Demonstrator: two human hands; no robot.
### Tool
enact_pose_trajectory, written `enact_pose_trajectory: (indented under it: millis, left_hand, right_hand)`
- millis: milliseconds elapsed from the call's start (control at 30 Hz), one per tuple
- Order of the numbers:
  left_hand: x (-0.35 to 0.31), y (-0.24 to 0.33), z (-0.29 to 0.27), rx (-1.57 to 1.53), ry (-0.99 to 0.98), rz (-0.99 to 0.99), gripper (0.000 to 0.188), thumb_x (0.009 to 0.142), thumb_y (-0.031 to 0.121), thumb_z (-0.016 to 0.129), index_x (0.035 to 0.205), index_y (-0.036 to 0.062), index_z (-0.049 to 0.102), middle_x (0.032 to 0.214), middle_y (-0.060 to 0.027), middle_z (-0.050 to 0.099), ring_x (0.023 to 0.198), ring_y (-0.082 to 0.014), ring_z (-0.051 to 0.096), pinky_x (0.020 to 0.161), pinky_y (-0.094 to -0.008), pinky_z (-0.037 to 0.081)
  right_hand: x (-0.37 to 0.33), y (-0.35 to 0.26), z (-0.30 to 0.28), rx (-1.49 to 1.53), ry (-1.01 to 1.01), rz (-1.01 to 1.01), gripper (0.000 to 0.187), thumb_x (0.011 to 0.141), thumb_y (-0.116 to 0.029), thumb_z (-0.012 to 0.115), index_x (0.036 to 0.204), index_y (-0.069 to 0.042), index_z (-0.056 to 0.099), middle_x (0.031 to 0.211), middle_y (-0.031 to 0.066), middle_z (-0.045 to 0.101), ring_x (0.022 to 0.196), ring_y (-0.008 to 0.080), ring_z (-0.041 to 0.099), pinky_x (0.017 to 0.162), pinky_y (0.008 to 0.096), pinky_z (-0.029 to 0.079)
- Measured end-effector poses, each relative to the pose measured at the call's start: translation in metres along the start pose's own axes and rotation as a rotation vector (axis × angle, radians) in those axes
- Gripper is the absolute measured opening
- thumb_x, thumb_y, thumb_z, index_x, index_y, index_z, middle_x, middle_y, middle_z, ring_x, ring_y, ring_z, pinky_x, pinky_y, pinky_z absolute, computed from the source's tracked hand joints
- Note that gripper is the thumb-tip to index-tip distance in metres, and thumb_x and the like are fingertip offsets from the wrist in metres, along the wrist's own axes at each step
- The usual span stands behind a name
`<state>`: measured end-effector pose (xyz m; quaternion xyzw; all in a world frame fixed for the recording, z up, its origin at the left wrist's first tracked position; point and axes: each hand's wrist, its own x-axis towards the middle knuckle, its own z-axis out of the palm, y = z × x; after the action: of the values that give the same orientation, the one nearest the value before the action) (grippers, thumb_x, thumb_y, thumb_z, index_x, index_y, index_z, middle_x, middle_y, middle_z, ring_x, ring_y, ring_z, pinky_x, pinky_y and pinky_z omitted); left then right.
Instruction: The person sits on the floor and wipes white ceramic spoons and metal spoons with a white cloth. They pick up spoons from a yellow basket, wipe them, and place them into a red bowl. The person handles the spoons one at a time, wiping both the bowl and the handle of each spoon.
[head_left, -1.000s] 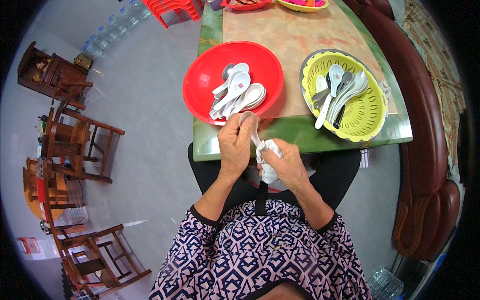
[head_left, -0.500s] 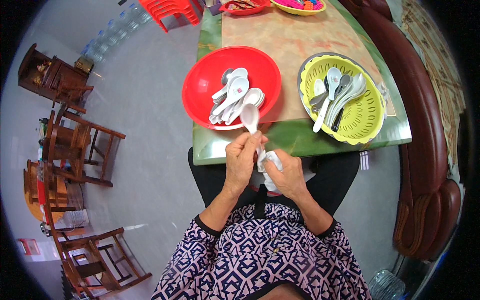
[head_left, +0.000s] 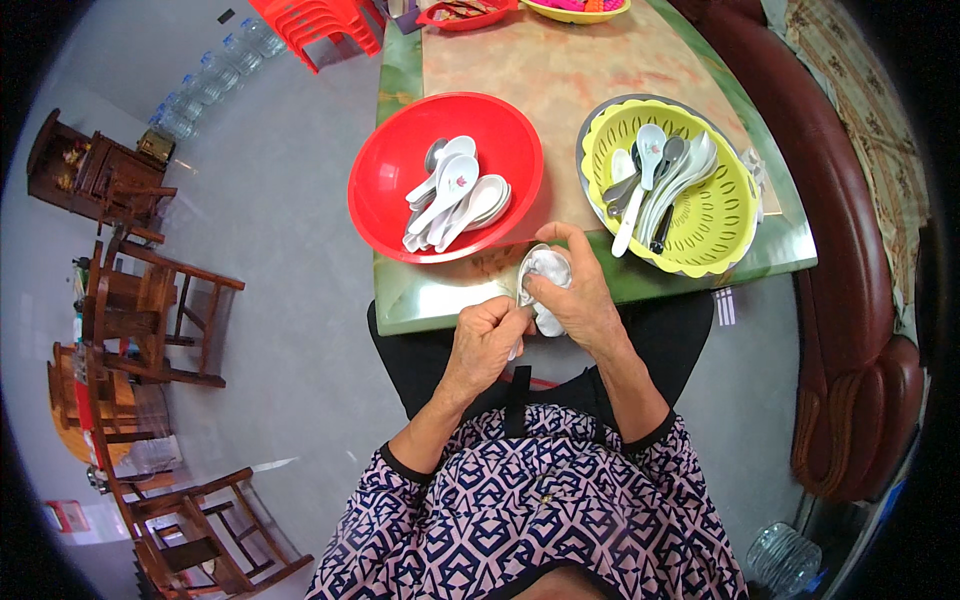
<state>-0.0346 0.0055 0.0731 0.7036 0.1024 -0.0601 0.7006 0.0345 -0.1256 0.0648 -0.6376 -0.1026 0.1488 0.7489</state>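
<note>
My left hand is closed around the handle of a white soup spoon, held at the table's near edge with its bowl pointing away from me. My right hand presses a crumpled white cloth into the spoon's bowl, thumb on the cloth and fingers round the back. The cloth hides most of the bowl. Ahead and to the left, a red basin holds a pile of white spoons and a metal one. To the right, a yellow slotted colander contains white, metal and dark-handled spoons.
The green-edged table ends just before my lap. A red dish and a yellow dish stand at its far end. Wooden chairs are on the left, a brown leather sofa on the right.
My right hand has moved up with the cloth from the spoon's handle to its bowl. My left hand has shifted down onto the handle. The view has shifted slightly.
</note>
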Motion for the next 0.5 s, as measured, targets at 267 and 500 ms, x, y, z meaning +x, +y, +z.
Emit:
enact_pose_trajectory:
  millis: [267, 500]
  left_hand:
    - [0.002, -0.007, -0.002, -0.074, 0.013, -0.058, 0.025, 0.088, 0.017, 0.054, 0.069, 0.0014, 0.059, 0.050, 0.0019, 0.047, 0.040, -0.0045, 0.039, 0.038, -0.0197, 0.028]
    - [0.003, -0.005, -0.001, -0.118, 0.031, -0.082, 0.025, 0.088, 0.016, 0.052, 0.069, 0.0005, 0.059, 0.051, 0.0023, 0.047, 0.042, -0.0044, 0.037, 0.040, -0.0201, 0.028]
  right_hand:
    - [0.013, 0.024, 0.007, -0.524, 0.394, -0.348, 0.032, 0.072, -0.005, 0.066, 0.102, -0.003, 0.053, 0.091, 0.0139, 0.056, 0.076, 0.0331, 0.059, 0.067, 0.0385, 0.048]
    - [-0.003, 0.012, 0.015, -0.809, 0.333, -0.615, 0.024, 0.068, -0.002, 0.068, 0.091, -0.007, 0.062, 0.087, 0.0113, 0.052, 0.073, 0.0285, 0.059, 0.061, 0.0384, 0.048]
